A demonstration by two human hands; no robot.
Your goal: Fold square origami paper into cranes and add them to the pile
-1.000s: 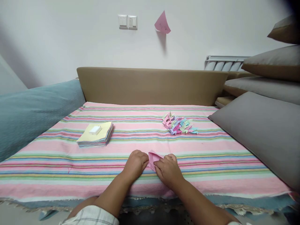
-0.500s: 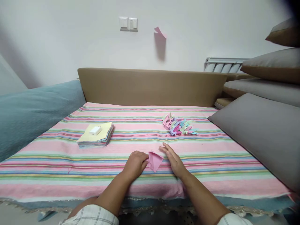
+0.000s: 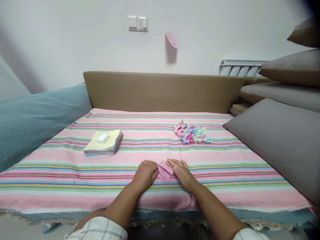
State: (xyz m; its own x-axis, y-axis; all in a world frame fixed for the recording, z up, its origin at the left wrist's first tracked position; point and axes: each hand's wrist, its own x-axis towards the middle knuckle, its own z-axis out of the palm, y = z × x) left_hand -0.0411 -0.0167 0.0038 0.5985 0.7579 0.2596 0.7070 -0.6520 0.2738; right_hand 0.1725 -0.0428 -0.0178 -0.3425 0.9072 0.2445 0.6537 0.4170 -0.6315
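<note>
A folded piece of pink origami paper (image 3: pixel 165 172) lies on the striped cloth (image 3: pixel 140 150) between my hands. My left hand (image 3: pixel 146 173) grips its left corner, thumb in front and fingers curled behind. From the other side, my right hand (image 3: pixel 182 173) rests its outstretched fingertips on the paper's upper right edge. Further back on the right is a cluster of small folded paper cranes (image 3: pixel 191 132) in pink, purple, blue and green. A stack of square coloured paper (image 3: pixel 110 144) stands to the left, pale yellow on top, bearing a small white block (image 3: pixel 103 138).
Grey cushions (image 3: pixel 280 143) are piled along the right side. A blue-covered armrest (image 3: pixel 47 116) borders the left, and a brown backrest (image 3: pixel 160 93) the rear. A pink note (image 3: pixel 172 40) and light switches (image 3: pixel 137 24) are on the wall. The cloth's front edge runs below my forearms.
My right hand has moved left and down onto the paper. The raised flap of the paper now lies flatter. My left hand keeps its hold. The note on the wall has swung down.
</note>
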